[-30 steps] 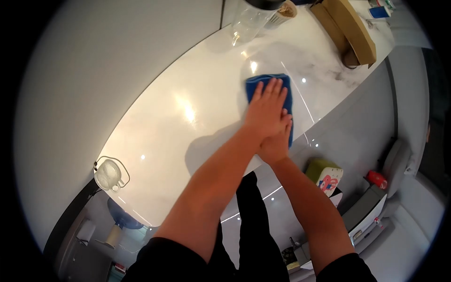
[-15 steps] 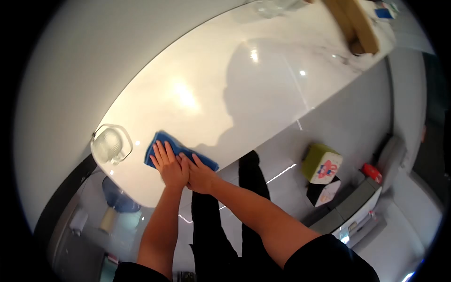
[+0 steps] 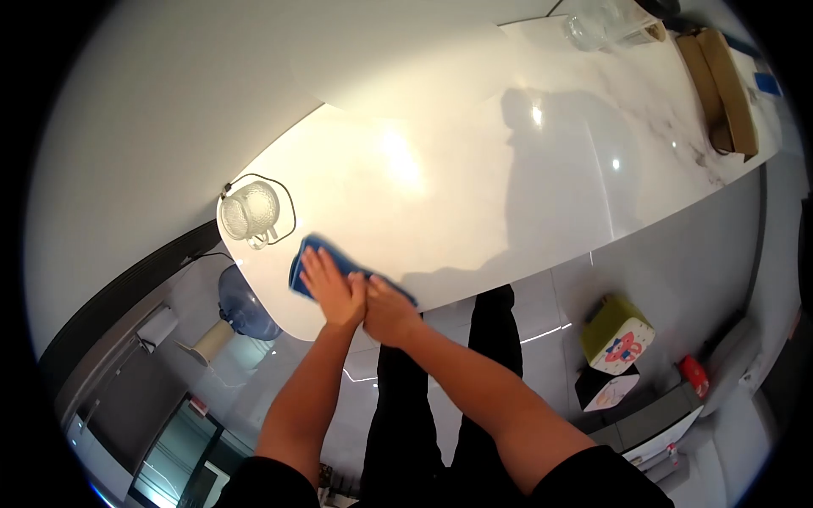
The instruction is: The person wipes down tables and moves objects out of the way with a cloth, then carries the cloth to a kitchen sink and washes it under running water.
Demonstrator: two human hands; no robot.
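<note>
A folded blue cloth point(image 3: 396, 289) lies on the glossy white tabletop point(image 3: 457, 212), near its rounded left end and front edge. My left hand point(image 3: 333, 286) rests flat on the cloth, fingers stretched out and a little apart. Beside it, touching it near the thumb, my right hand point(image 3: 390, 311) has its fingers bent in at the cloth's near edge; its fingertips are partly hidden and blurred. Left of the cloth stands a clear textured glass mug point(image 3: 261, 203), with a thin black cord point(image 3: 294, 213) looping around it.
An open cardboard box point(image 3: 720, 93) and a clear glass vessel point(image 3: 586, 27) are at the table's far right. A wall borders the back edge. On the floor are a blue water jug point(image 3: 246, 300), a green stool point(image 3: 611, 326) and a black one point(image 3: 595, 383).
The view has shifted, so the table sits farther right in it. My right hand's fingers, stretched over the cloth before, are now drawn in. My left hand stays flat on the cloth.
</note>
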